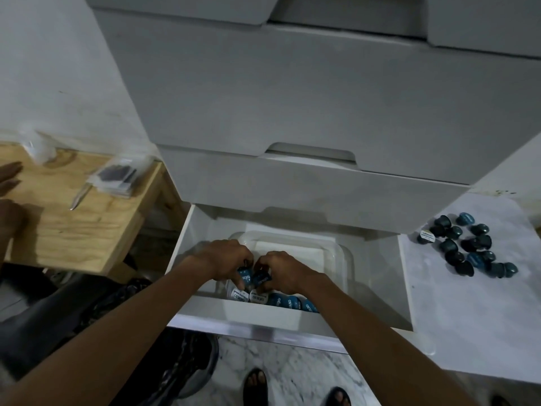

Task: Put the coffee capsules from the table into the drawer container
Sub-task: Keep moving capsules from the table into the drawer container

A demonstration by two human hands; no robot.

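Observation:
The white drawer [292,319] stands pulled out, and a clear plastic container [341,253] sits inside it. My left hand [222,256] and my right hand [282,269] are both down in the container, close together. Each holds a blue coffee capsule: the left one [243,276], the right one [261,278]. Several capsules [281,300] with blue and white lids lie in a row along the container's near side. A pile of several dark blue capsules [465,247] lies on the white table [468,317] to the right of the drawer.
Closed white drawers [307,183] rise above the open one. A wooden table [82,224] at left holds a pen [79,197] and a plastic packet [117,177]; another person's hand [10,177] rests there. Sandalled feet [257,388] stand on the marble floor below.

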